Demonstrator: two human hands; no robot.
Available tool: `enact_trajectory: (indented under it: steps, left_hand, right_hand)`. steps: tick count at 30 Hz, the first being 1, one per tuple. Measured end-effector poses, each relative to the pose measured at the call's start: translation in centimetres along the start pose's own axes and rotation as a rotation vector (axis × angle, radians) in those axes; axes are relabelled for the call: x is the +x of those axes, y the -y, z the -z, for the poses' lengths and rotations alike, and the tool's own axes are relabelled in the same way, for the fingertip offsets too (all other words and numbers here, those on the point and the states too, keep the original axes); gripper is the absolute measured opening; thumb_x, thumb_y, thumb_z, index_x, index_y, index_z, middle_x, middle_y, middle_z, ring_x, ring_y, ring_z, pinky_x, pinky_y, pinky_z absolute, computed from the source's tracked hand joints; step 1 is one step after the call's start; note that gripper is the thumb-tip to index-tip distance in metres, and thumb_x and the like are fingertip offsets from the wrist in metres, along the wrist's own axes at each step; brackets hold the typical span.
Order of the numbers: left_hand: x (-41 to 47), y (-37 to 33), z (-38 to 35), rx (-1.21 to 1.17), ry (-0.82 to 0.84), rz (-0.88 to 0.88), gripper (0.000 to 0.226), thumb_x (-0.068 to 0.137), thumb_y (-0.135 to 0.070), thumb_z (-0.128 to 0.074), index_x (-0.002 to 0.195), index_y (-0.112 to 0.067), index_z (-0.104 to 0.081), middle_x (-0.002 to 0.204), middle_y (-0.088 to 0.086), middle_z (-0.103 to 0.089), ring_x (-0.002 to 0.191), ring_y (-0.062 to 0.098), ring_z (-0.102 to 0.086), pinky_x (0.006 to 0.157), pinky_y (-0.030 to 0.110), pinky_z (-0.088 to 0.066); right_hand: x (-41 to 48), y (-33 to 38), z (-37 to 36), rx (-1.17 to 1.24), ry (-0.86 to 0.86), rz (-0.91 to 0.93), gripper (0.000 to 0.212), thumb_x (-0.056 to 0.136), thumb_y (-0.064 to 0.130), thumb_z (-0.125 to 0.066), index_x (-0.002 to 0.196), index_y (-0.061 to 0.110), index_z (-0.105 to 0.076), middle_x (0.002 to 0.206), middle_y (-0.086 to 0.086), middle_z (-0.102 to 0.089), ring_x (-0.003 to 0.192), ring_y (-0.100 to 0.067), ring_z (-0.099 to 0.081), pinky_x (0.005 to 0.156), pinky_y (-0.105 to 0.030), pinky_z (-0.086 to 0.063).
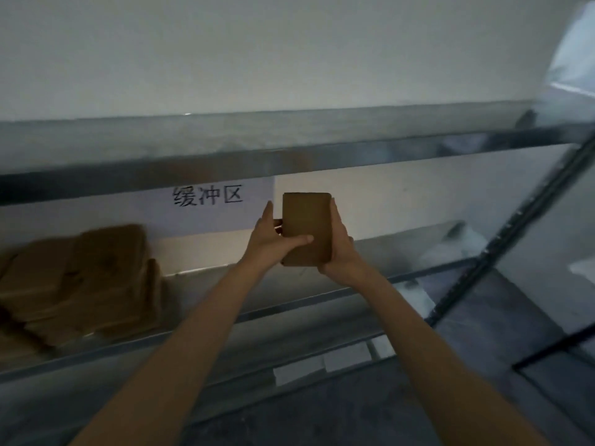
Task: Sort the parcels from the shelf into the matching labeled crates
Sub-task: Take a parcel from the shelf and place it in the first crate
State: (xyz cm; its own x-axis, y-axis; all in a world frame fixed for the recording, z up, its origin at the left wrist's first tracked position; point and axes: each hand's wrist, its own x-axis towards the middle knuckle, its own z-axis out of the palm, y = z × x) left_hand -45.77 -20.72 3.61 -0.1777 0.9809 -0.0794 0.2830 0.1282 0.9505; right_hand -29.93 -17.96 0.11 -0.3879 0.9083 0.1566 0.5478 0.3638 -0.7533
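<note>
My left hand (pixel 268 243) and right hand (pixel 339 252) clamp the small brown cardboard parcel (pixel 306 220) upright, fingers curled round its edges; I reckon that is to check its label.

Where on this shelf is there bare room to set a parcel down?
Free: the middle shelf between the stack of brown parcels and the dark upright post at right. Crowded: the left end, where the stack sits.

Dim scene, soft motion blur, wide-angle bending at edges
</note>
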Motion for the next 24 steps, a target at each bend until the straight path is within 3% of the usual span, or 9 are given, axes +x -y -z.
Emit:
enact_trajectory:
  steps: [2,5,10,11,13,15,17,20,24]
  left_hand:
    - [0.1,-2.4,-3.6,-0.011,0.068,-0.062,0.114,0.072,-0.030,-0.083,0.154,-0.024,-0.004,0.149,0.007,-0.038,0.129,0.024,-0.046,0.101,0.038,-0.042]
    - [0.3,-6.0,-9.6,-0.003,0.180,-0.135,0.109,0.074,-0.033,-0.081,0.154,-0.025,-0.007,0.149,0.008,-0.038,0.129,0.025,-0.047,0.103,0.039,-0.041]
    - [-0.5,-11.4,-20.8,-0.038,0.416,-0.253,0.110,0.072,-0.035,-0.082,0.154,-0.022,-0.009,0.147,0.010,-0.042,0.129,0.022,-0.047,0.094,0.027,-0.040]
    - [-0.9,-12.5,-23.2,-0.045,0.456,-0.277,0.112,0.071,-0.035,-0.083,0.154,-0.021,-0.009,0.146,0.010,-0.043,0.129,0.021,-0.047,0.094,0.026,-0.040]
    - [-2.0,-14.9,-28.0,-0.069,0.528,-0.327,0.110,0.069,-0.033,-0.084,0.154,-0.020,-0.014,0.143,0.008,-0.046,0.126,0.020,-0.048,0.091,0.022,-0.041]
    - [-3.0,-17.2,-33.2,-0.106,0.608,-0.406,0.103,0.066,-0.033,-0.086,0.150,-0.021,-0.028,0.138,0.003,-0.052,0.121,0.017,-0.053,0.085,0.015,-0.046]
    - [-4.2,-19.4,-38.0,-0.128,0.697,-0.482,0.101,0.060,-0.039,-0.088,0.146,-0.026,-0.035,0.133,-0.005,-0.055,0.117,0.012,-0.055,0.081,0.012,-0.047]
    - [-6.7,-22.3,-44.6,-0.182,0.841,-0.495,0.097,0.072,-0.028,-0.083,0.149,-0.029,-0.024,0.124,-0.014,-0.044,0.114,0.005,-0.046,0.085,0.017,-0.043]
    - [-9.4,-25.1,-53.0,-0.255,0.952,-0.512,0.094,0.074,-0.020,-0.081,0.149,-0.025,-0.024,0.134,-0.002,-0.049,0.114,0.011,-0.051,0.087,0.022,-0.045]
  right_hand:
    - [-1.8,-0.8,4.1,0.035,-0.082,-0.072,0.131,0.064,0.027,-0.079,0.152,0.029,0.019,0.154,-0.007,-0.017,0.135,-0.026,-0.033,0.111,-0.054,-0.037]
    - [-4.8,-2.6,10.3,0.155,-0.207,-0.158,0.124,0.077,0.012,-0.080,0.148,0.033,0.019,0.156,-0.006,-0.012,0.141,-0.023,-0.027,0.113,-0.039,-0.032]
    - [-10.3,-6.1,20.3,0.119,-0.504,-0.250,0.136,0.069,0.009,-0.087,0.142,0.035,0.025,0.150,-0.012,-0.006,0.131,-0.017,-0.028,0.116,-0.042,-0.027]
    - [-11.6,-6.7,22.4,0.110,-0.558,-0.268,0.135,0.069,0.008,-0.087,0.142,0.035,0.022,0.150,-0.012,-0.006,0.130,-0.016,-0.027,0.114,-0.037,-0.027]
    - [-14.3,-8.1,26.5,0.094,-0.674,-0.288,0.128,0.070,0.007,-0.086,0.150,0.027,0.011,0.148,-0.011,-0.009,0.124,-0.010,-0.025,0.103,-0.014,-0.028]
    - [-17.3,-9.7,30.6,0.065,-0.768,-0.289,0.115,0.072,0.007,-0.084,0.154,0.018,-0.004,0.144,-0.007,-0.015,0.120,-0.005,-0.025,0.091,0.003,-0.028]
    - [-20.4,-11.2,34.5,0.025,-0.855,-0.286,0.107,0.071,0.011,-0.085,0.152,0.019,-0.016,0.143,-0.006,-0.022,0.122,-0.006,-0.031,0.098,-0.008,-0.035]
    - [-24.7,-13.1,39.8,-0.069,-0.955,-0.289,0.102,0.065,0.029,-0.087,0.147,0.018,-0.028,0.141,-0.004,-0.036,0.128,-0.016,-0.041,0.110,-0.037,-0.039]
    - [-29.6,-15.8,45.7,-0.133,-1.072,-0.318,0.093,0.061,0.043,-0.083,0.137,0.028,-0.032,0.136,0.004,-0.047,0.123,-0.017,-0.050,0.105,-0.039,-0.045]
